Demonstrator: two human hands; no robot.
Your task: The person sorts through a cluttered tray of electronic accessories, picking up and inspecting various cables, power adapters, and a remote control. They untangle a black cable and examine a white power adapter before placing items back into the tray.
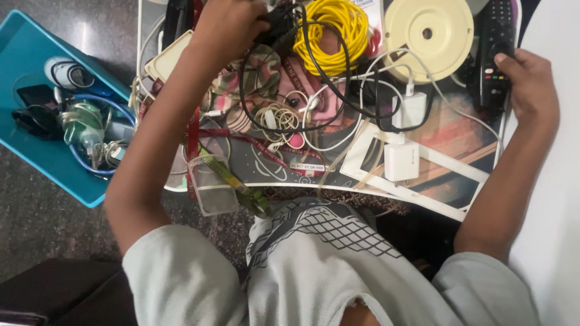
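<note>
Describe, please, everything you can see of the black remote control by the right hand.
The black remote control is a long, slim plastic bar lying flat at the tray's far right corner, lengthwise away from the person. Rows of small dark buttons cover it, with a few coloured ones near its near end. The right hand rests against its near end, thumb on the face. A cream round disc lies beside it.

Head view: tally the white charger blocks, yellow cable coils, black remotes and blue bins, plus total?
White charger blocks: 2, upper and lower
Yellow cable coils: 1
Black remotes: 1, touched by the right hand
Blue bins: 1
Total: 5
</note>
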